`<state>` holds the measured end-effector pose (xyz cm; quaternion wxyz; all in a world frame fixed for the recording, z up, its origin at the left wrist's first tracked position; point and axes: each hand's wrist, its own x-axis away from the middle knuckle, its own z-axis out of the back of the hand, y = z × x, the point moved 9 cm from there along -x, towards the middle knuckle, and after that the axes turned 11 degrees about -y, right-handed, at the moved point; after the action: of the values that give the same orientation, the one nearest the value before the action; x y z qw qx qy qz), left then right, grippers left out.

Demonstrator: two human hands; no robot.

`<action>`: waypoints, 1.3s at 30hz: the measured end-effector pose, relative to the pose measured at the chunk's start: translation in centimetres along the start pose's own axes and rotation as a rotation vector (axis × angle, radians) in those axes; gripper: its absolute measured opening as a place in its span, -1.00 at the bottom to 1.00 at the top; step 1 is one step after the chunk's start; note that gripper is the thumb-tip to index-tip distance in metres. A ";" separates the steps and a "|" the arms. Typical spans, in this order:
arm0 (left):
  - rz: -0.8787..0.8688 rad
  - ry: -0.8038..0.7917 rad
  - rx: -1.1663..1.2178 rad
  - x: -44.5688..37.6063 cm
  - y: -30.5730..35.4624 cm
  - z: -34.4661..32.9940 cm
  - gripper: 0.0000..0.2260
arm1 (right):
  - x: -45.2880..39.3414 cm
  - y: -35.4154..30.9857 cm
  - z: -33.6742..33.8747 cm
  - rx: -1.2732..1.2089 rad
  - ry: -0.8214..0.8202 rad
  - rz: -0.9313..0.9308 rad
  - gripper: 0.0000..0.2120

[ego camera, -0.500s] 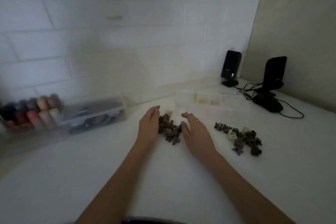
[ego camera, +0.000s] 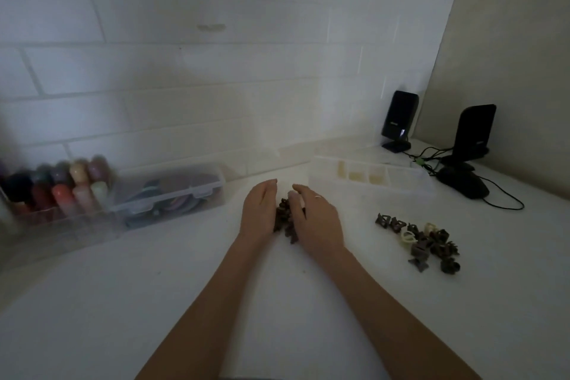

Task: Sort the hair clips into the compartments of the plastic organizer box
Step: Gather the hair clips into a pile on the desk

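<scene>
White counter: both hands (ego camera: 260, 213) (ego camera: 317, 219) flat-fingered, cupping brown clips (ego camera: 283, 219) (heap runs near-far).

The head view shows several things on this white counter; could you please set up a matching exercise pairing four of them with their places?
Things:
1. pile of brown clips
2. mixed clip pile
3. organizer box
4. clear lidded case

Places:
A. at the left, beside the coloured bottles
B. between the two hands
C. loose on the counter, right of the right hand
D. by the wall, in front of the black speakers

Pairs: 1-B, 2-C, 3-D, 4-A
</scene>
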<state>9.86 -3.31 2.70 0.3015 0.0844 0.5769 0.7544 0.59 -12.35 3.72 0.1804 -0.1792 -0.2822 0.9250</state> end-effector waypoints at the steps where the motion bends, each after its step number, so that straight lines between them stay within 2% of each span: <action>1: 0.013 -0.048 0.008 -0.7 -0.2 -0.5 -0.65 | 0.9 -0.2 1.3 0.050 0.062 0.015 -0.48; 5: 0.076 -0.258 -0.080 -2.9 -1.1 -2.9 -0.58 | 6.0 2.7 9.0 0.267 0.418 -0.103 -0.77; 7: 0.103 -0.339 -0.161 -3.3 -1.4 -3.9 -0.53 | 8.2 5.7 12.4 0.334 0.481 -0.266 -0.79; 10: 0.063 -0.370 -0.309 -3.2 -1.1 -4.4 -0.56 | 9.2 11.5 13.5 0.421 0.285 -0.533 -0.68; 12: 0.028 -0.343 -0.264 -3.2 -1.0 -4.1 -0.55 | 9.1 13.9 12.4 0.412 0.135 -0.579 -0.62; 17: 0.021 -0.331 -0.191 -3.1 -0.8 -4.0 -0.63 | 7.0 13.0 9.9 0.189 0.028 -0.344 -0.62; 21: 0.041 -0.353 -0.206 -2.6 -0.5 -4.5 -0.61 | 5.6 10.2 7.7 0.197 -0.069 -0.154 -0.66; 24: 0.012 -0.352 -0.161 -1.1 0.0 -5.0 -0.72 | 5.4 7.6 6.0 0.172 -0.107 -0.039 -0.69; 26: -0.022 -0.347 -0.142 0.3 0.7 -5.7 -0.77 | 5.7 6.1 4.9 0.054 -0.140 0.019 -0.77; 28: -0.065 -0.347 -0.135 1.5 1.6 -6.7 -0.76 | 6.1 5.6 4.7 -0.161 -0.122 0.027 -0.84; 32: -0.063 -0.249 -0.027 2.5 2.5 -6.7 -0.72 | 6.2 7.4 7.5 -0.312 0.127 -0.058 -0.79; 33: -0.042 -0.220 -0.005 2.5 2.4 -6.4 -0.69 | 5.9 7.9 7.5 -0.332 0.109 -0.090 -0.76; 36: 0.004 -0.226 0.001 3.0 2.5 -7.4 -0.63 | 5.3 7.9 5.1 -0.244 -0.113 -0.117 -0.59; 39: 0.012 -0.258 -0.004 4.5 3.3 -10.4 -0.59 | 5.3 6.8 4.0 -0.158 -0.217 -0.057 -0.58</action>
<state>0.10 -9.85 1.47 0.3691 0.1835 0.5314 0.7400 -7.37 -17.14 1.57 0.1602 -0.0839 -0.3770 0.9084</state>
